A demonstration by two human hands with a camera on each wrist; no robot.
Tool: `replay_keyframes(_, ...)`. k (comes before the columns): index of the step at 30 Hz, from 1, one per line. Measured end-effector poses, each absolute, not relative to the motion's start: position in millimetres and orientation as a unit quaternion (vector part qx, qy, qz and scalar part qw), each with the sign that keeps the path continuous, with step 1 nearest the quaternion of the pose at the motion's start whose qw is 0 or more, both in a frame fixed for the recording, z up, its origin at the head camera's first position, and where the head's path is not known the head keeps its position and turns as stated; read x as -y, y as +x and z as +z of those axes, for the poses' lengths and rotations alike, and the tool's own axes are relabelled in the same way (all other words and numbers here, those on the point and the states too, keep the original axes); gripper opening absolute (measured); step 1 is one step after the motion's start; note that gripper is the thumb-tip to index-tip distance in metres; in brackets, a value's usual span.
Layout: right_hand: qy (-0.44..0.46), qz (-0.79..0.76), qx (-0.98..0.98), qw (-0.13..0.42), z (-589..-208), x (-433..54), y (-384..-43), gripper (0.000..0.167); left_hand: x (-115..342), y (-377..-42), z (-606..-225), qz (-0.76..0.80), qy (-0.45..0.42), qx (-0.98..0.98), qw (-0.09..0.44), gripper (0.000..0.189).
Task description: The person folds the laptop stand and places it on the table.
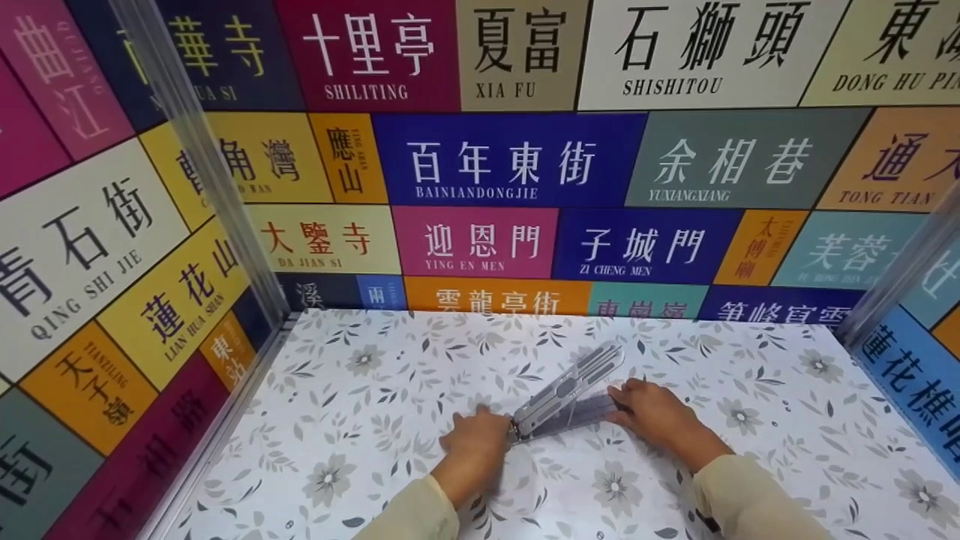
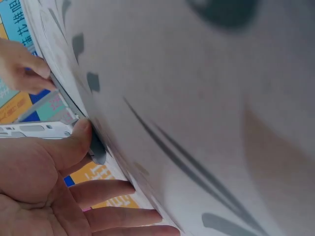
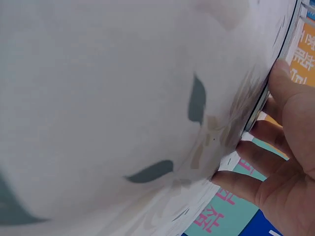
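Observation:
A silver hinged folding stand [image 1: 568,388] with slots along its upper arm lies on the table in the head view, spread into a narrow V. My left hand [image 1: 478,444] pinches it at the hinge end. In the left wrist view the thumb presses on the grey lower bar [image 2: 71,97], the other fingers stretched near the tabletop. At the other end my right hand [image 1: 660,412] holds the tip of the lower arm between thumb and fingers. The right wrist view has only that bar's thin edge [image 3: 257,114] beside the fingers. The upper arm slants up, touched by neither hand.
The table [image 1: 330,420] is covered with a white cloth or sheet printed with grey flowers and leaves. Behind it rises a wall of coloured name panels [image 1: 510,161]. Clear upright strips [image 1: 217,165] mark the corners on both sides.

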State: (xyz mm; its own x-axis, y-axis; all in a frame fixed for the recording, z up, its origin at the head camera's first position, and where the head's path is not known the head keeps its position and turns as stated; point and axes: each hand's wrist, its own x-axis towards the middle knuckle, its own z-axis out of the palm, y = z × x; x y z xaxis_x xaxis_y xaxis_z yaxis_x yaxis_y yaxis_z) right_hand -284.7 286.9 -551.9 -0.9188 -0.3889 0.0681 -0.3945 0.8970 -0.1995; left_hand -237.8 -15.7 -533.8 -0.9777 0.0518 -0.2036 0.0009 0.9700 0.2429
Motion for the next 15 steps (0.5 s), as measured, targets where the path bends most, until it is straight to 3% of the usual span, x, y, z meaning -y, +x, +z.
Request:
replay_keyframes(8, 0.225, 0.072, 0.970, 0.054, -549.9, -287.4, -264.3, 0.049, 30.1, -252.3, -537.7, 0.153, 0.030, -0.984, 0.090, 0.039)
replay_keyframes(15, 0.247, 0.044, 0.965, 0.070, -550.8, -282.2, -247.2, 0.040, 35.5, -266.0, -538.9, 0.186, 0.019, -0.976, 0.113, 0.043)
